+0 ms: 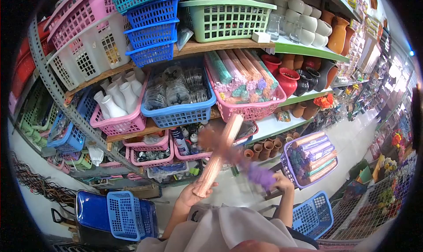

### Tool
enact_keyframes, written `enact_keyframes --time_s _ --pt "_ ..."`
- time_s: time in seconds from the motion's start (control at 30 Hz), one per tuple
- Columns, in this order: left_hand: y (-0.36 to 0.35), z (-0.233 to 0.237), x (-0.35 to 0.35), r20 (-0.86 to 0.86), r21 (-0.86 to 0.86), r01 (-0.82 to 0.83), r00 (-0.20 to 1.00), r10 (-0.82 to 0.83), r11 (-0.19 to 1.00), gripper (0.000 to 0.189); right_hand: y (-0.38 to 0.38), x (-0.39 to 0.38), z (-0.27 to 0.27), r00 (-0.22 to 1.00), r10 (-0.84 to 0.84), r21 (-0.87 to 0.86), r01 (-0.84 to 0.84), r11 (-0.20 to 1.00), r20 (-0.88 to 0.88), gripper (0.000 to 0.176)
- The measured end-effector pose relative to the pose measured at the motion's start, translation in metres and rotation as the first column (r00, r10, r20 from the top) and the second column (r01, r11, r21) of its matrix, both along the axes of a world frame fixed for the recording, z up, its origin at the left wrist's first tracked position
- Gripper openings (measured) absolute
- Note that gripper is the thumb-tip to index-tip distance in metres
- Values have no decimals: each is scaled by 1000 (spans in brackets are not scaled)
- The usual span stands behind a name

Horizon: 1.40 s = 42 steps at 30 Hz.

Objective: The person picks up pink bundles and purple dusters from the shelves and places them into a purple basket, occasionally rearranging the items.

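Note:
My left hand (pixel 194 194) is closed around the lower end of a long peach-coloured roll (pixel 216 164), which looks wrapped in plastic and tilts up toward the shelf. In my right hand (pixel 283 182) is a duster-like thing (pixel 261 175), purple near the hand and brown at its far end. Motion smears it, and its brown part crosses in front of the roll. Beyond the roll's top, a pink basket (pixel 260 112) holds similar rolls in green, pink and peach. To the right, a purple basket (pixel 287 166) contains more rolls in several colours.
Shelves carry a blue basket (pixel 176 116) of clear plastic items, a pink basket (pixel 119 127) of white vases, and pots (pixel 287 82). Blue baskets (pixel 125 216) (pixel 315 216) stand low on both sides. A wire rack (pixel 374 212) runs along the right.

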State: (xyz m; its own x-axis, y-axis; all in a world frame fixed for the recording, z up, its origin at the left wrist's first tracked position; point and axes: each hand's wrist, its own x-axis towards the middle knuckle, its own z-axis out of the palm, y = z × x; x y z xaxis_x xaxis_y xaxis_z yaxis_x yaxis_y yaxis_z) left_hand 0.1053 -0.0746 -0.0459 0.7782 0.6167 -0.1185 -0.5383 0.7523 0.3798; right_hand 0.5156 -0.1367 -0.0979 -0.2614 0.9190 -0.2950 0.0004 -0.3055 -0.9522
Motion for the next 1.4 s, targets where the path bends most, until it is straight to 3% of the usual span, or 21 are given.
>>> enact_keyframes --time_s 0.03,0.1,0.17,0.27,0.33,0.4,0.43,0.47,0.57,0.63,0.67,0.73,0.83,0.93,0.97,1.0,1.07,1.2,1.27,1.37,1.4 --pt "3 -23 -4 0 1 -2 1000 2 1000 62 4 -5 13 971 224 31 -227 973 80 29" --pt "15 -83 -13 -131 -57 -96 987 88 994 62 6 -5 9 970 221 64 -228 971 105 29" --pt "9 -35 -8 -121 65 -58 991 65 996 61 7 -7 7 968 215 97 -228 969 129 30" --pt "-1 26 0 -255 287 -23 962 100 958 56 10 -18 14 933 -322 -1 326 945 -159 22" --pt "-2 35 1 -502 441 23 835 225 897 55 7 -20 20 932 -330 10 335 942 -150 20" --pt "1 17 -7 -577 462 65 779 244 884 54 2 -9 12 992 89 1 -89 996 85 21" --pt "2 2 -10 -646 476 106 715 266 873 53 4 -10 15 943 271 143 -301 943 195 24" --pt "5 -20 -9 -564 593 -2 713 417 805 54 3 -12 15 943 270 146 -299 943 193 24" --pt "0 18 -8 -572 744 155 650 500 650 49 0 -16 17 980 117 361 -170 917 163 26" --pt "-7 45 1 -482 876 238 429 764 419 52 -1 -22 19 968 -252 145 249 958 0 23" --pt "-11 58 4 -482 876 238 429 764 419 52 0 -26 21 898 -437 13 438 899 -45 21" --pt "-17 76 9 -434 838 426 142 890 340 52 -2 -32 38 905 -423 38 425 904 -48 20" --pt "-10 35 -5 -313 753 612 11 950 241 54 -5 -30 42 948 208 220 -262 940 241 22" --pt "-15 56 5 -97 694 699 -145 985 171 57 -13 -35 55 992 58 72 -67 995 116 23" --pt "-17 60 7 -86 691 701 -163 983 176 56 -13 -42 50 981 -138 154 116 981 137 22" --pt "-18 62 8 -89 692 699 -165 982 181 56 -14 -49 56 981 -135 151 114 982 140 22" --pt "-16 65 8 -40 707 694 -152 988 135 55 -16 -57 74 911 -410 -23 411 911 38 23" --pt "2 60 5 108 678 735 -84 991 -11 49 -32 -69 88 988 56 -26 -53 998 142 20" --pt "7 58 2 127 656 754 -54 990 -43 47 -36 -69 86 983 76 35 -83 996 168 21" --pt "13 74 1 215 568 813 3 977 -128 45 -37 -72 84 902 -396 -14 404 915 169 29" --pt "16 76 1 219 569 812 4 976 -131 45 -37 -76 91 902 -398 -10 405 914 170 29"
